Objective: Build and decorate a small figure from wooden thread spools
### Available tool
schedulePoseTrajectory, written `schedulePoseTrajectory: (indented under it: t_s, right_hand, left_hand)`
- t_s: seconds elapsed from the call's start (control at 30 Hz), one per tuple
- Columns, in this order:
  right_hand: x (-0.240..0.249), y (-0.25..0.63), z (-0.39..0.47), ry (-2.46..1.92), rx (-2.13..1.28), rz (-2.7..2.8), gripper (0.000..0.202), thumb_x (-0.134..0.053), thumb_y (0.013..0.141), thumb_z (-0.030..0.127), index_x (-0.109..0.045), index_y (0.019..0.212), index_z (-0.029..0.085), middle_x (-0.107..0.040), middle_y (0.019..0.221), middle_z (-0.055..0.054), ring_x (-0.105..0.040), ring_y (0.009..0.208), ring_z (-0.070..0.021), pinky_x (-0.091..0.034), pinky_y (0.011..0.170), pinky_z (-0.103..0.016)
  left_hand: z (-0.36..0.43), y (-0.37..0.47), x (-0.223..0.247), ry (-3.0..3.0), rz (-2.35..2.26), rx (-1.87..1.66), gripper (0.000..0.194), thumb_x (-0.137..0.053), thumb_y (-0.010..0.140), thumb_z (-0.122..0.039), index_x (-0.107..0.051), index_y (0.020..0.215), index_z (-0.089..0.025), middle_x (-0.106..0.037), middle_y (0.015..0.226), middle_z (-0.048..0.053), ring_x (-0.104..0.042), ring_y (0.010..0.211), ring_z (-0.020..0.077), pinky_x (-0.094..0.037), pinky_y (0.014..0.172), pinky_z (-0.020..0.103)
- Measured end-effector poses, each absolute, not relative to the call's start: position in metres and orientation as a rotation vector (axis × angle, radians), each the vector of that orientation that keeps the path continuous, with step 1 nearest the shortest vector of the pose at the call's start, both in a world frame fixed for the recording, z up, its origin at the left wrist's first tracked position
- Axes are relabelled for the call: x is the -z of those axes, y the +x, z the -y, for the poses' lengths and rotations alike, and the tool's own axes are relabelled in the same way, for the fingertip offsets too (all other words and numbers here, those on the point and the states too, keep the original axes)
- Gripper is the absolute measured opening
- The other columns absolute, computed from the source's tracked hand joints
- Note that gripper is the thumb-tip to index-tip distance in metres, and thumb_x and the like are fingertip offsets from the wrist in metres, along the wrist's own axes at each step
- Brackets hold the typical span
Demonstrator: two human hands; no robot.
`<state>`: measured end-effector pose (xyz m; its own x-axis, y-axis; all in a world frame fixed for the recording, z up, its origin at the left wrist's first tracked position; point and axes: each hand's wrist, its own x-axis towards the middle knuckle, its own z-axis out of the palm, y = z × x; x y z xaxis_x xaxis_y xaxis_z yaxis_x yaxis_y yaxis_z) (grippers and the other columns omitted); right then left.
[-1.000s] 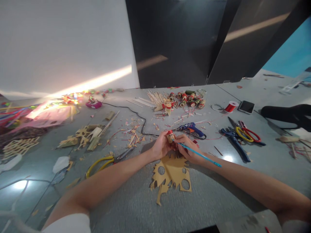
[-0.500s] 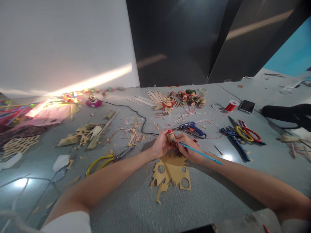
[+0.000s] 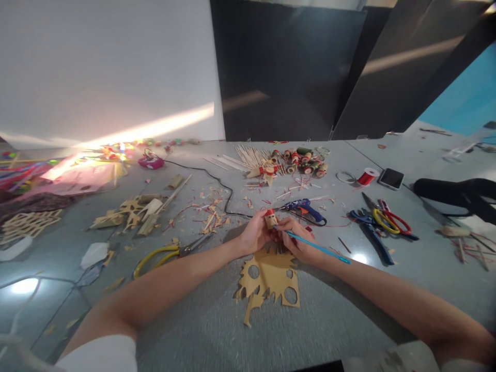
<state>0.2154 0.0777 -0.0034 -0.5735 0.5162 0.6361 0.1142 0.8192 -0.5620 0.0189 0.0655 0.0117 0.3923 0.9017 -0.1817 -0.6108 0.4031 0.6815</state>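
Observation:
My left hand holds a small tan bamboo figure with a red top just above the grey table. My right hand grips a thin blue paintbrush, its tip against the figure's side and its handle pointing right along my forearm. Under both hands lies a tan cut-out sheet with round holes.
A blue glue gun with a black cord lies just behind my hands. Yellow-handled shears lie to the left, blue, yellow and red scissors to the right. Behind are bamboo sticks and painted figures, a red spool and a phone.
Both hands keep their hold, with the brush tip staying at the figure. The view has shifted slightly, so everything sits a little to the left and nearer.

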Motion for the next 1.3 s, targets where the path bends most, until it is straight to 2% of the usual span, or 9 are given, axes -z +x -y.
schedulePoseTrajectory:
  t_s: [0.27, 0.5, 0.73, 0.93, 1.03, 1.17, 1.3]
  right_hand:
    - [0.0, 0.216, -0.075, -0.458, -0.595, 2.127, 0.022, -0.045, 0.114, 0.032, -0.058, 0.131, 0.027, -0.066, 0.112, -0.01, -0.068, 0.095, -0.0218, -0.063, 0.083, -0.039]
    - [-0.001, 0.219, -0.077, -0.429, -0.584, 2.05, 0.023, -0.047, 0.113, 0.035, -0.062, 0.127, 0.026, -0.068, 0.109, -0.01, -0.069, 0.1, -0.0236, -0.06, 0.089, -0.042]
    - [0.0, 0.213, -0.087, -0.601, -0.762, 1.749, 0.033, -0.049, 0.111, 0.054, -0.061, 0.109, 0.023, -0.064, 0.089, -0.003, -0.063, 0.071, -0.0174, -0.055, 0.068, -0.033]
    - [-0.018, 0.19, -0.097, -0.718, -0.84, 1.681, 0.042, -0.053, 0.105, 0.063, -0.06, 0.094, 0.024, -0.059, 0.066, 0.002, -0.055, 0.056, -0.016, -0.047, 0.057, -0.029]
    - [-0.025, 0.17, -0.1, -0.836, -0.823, 1.526, 0.046, -0.051, 0.104, 0.067, -0.059, 0.089, 0.024, -0.057, 0.06, 0.003, -0.053, 0.051, -0.0162, -0.046, 0.056, -0.03]
    - [-0.019, 0.157, -0.089, -0.854, -0.715, 1.452, 0.047, -0.048, 0.105, 0.067, -0.062, 0.097, 0.023, -0.06, 0.067, 0.001, -0.059, 0.063, -0.0188, -0.051, 0.066, -0.031]
    - [-0.015, 0.164, -0.078, -0.812, -0.8, 1.473, 0.051, -0.045, 0.105, 0.071, -0.063, 0.104, 0.023, -0.061, 0.068, 0.002, -0.058, 0.059, -0.018, -0.049, 0.062, -0.03]
  left_hand:
    - [-0.065, 0.02, -0.015, 0.536, -0.599, -1.038, 0.04, -0.051, 0.1, -0.049, -0.07, 0.088, -0.015, -0.065, 0.074, 0.007, -0.061, 0.062, 0.0198, -0.051, 0.059, 0.031]
    - [-0.065, 0.02, -0.014, 0.6, -0.611, -1.038, 0.043, -0.048, 0.102, -0.049, -0.07, 0.088, -0.015, -0.064, 0.072, 0.007, -0.06, 0.061, 0.0188, -0.052, 0.06, 0.031]
    - [-0.069, 0.027, -0.016, 0.608, -0.654, -1.042, 0.041, -0.05, 0.101, -0.05, -0.066, 0.085, -0.017, -0.058, 0.066, 0.003, -0.049, 0.053, 0.0154, -0.047, 0.056, 0.028]
    - [-0.082, 0.033, -0.018, 0.674, -0.688, -1.049, 0.038, -0.047, 0.102, -0.044, -0.065, 0.081, -0.017, -0.064, 0.069, 0.006, -0.056, 0.058, 0.0175, -0.047, 0.061, 0.031]
    - [-0.085, 0.033, -0.022, 0.633, -0.677, -1.055, 0.034, -0.049, 0.101, -0.038, -0.064, 0.078, -0.018, -0.062, 0.064, 0.004, -0.055, 0.058, 0.0175, -0.048, 0.064, 0.032]
    - [-0.079, 0.034, -0.022, 0.587, -0.658, -1.216, 0.037, -0.044, 0.104, -0.036, -0.062, 0.077, -0.019, -0.059, 0.059, 0.002, -0.052, 0.056, 0.0166, -0.047, 0.063, 0.029]
    - [-0.076, 0.033, -0.016, 0.66, -0.641, -1.189, 0.044, -0.038, 0.107, -0.038, -0.063, 0.077, -0.018, -0.06, 0.061, 0.005, -0.052, 0.056, 0.0167, -0.045, 0.062, 0.03]
